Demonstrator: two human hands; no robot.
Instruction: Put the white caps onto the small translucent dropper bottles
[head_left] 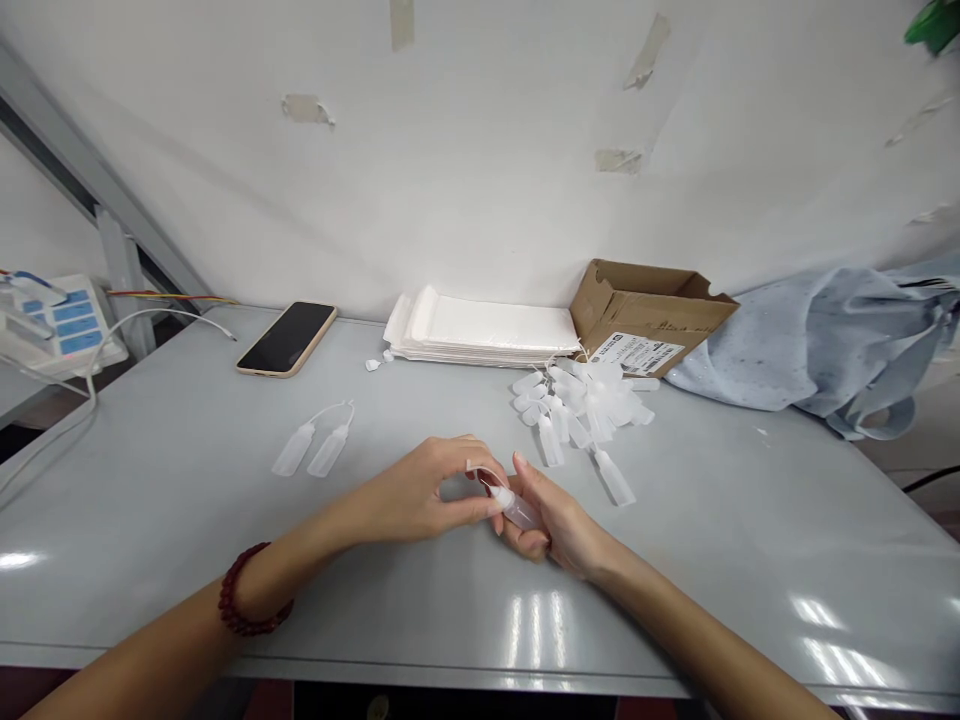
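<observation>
Near the middle of the table, my right hand (551, 520) is wrapped round a small translucent squeeze bottle (523, 513) with a white cap and a thin tube. The bottle tilts, its capped end pointing up and left. Coming from the left, my left hand (442, 490) is closed with thumb and fingers at the cap end, where the tube bends over. Similar bottles lie in a pile (585, 400) beyond my right hand, one loose bottle (615, 478) nearer. On the left, two bottles (311, 450) with curved thin tubes lie side by side.
A phone (289, 340) lies at the back left. White padded envelopes (487, 328) are stacked by the wall, beside an open cardboard box (652, 310). A light blue cloth bag (787, 340) sits at the right. Cables and a white power strip (67, 325) are at the left edge.
</observation>
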